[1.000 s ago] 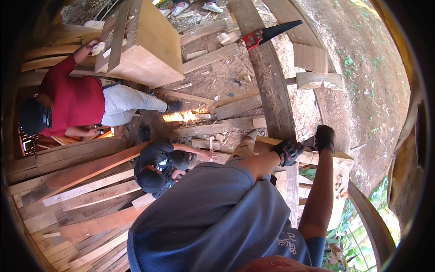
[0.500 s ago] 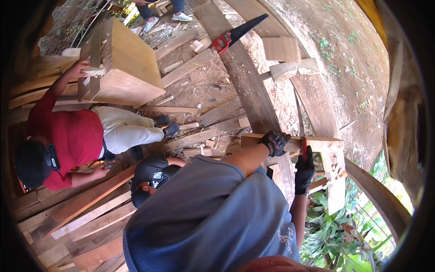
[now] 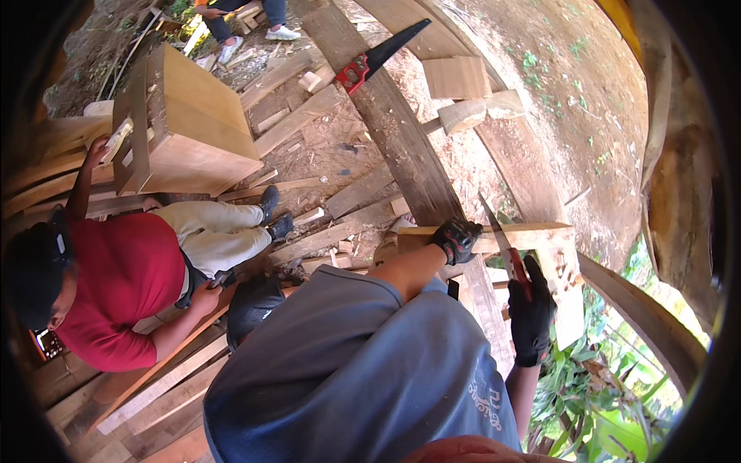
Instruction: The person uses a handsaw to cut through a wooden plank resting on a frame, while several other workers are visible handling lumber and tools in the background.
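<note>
Since a second ago our black-gloved right hand [image 3: 531, 312] has swung the red-handled handsaw [image 3: 505, 251] onto the stiff, pale wooden plank [image 3: 532, 230], which our gloved left hand [image 3: 457, 239] clamps firmly beside the cut.

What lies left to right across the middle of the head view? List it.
Person in red shirt → black shoes → left hand in a black glove on the pale wooden piece → handsaw → right hand gripping its handle.
</note>
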{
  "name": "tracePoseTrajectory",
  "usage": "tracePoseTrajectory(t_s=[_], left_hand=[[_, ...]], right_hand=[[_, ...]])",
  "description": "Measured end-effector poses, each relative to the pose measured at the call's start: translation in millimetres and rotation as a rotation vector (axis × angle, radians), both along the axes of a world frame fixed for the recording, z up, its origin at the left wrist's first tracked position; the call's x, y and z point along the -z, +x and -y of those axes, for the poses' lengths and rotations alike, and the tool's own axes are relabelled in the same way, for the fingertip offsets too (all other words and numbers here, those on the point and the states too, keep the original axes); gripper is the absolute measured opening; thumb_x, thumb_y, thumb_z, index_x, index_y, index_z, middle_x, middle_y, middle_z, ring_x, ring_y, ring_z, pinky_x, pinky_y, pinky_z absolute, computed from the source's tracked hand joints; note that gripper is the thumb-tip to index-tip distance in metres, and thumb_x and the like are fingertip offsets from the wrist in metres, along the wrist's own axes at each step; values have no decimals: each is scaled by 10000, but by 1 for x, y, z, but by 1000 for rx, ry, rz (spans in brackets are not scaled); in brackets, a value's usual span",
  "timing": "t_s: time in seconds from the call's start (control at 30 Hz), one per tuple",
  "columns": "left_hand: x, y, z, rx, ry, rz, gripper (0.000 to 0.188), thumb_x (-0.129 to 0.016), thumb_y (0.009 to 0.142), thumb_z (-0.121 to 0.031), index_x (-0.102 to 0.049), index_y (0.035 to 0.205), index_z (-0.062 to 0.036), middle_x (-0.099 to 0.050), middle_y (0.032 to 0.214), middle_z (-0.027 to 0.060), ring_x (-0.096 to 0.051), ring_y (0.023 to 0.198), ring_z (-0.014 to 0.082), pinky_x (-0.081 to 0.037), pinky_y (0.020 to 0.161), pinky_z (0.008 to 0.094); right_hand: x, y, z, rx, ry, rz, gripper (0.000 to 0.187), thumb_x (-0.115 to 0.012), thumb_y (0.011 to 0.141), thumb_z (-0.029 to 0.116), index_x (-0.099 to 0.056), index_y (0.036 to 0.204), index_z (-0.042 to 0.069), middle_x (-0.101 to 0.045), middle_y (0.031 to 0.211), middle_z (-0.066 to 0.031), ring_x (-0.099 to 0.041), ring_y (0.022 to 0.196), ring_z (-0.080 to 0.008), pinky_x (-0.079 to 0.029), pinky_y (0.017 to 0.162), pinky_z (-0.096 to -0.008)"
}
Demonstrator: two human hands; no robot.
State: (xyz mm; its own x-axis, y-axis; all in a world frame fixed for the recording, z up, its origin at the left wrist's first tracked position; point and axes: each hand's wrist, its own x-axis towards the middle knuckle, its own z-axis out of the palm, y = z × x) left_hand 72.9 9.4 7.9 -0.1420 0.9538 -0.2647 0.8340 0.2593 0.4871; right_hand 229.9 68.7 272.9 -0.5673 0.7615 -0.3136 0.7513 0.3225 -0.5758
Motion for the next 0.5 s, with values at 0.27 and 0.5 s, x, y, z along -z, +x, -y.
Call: tracePoseTrajectory(t_s=[0.27,0.5], left_hand=[[-9,-6,-9,-13,-52,103,465,-792,833,-445,-728,1135,-97,-769,1067,186,-758,957,366,-602,840,485],[17,-2,-6,108,-3,-40,499,-748,881,-495,-677,1181,-103,-748,1027,134,-753,918,331,-587,822,485]], right_hand=[[-24,71,34,124,159,36,387,-687,1023,121,-685,1407,70,-658,788,0,-556,620,-76,-466,571,-280],[-64,101,46,174,196,141,375,-688,1005,101,-711,1376,54,-690,838,-15,-546,619,-50,-437,551,-243]])
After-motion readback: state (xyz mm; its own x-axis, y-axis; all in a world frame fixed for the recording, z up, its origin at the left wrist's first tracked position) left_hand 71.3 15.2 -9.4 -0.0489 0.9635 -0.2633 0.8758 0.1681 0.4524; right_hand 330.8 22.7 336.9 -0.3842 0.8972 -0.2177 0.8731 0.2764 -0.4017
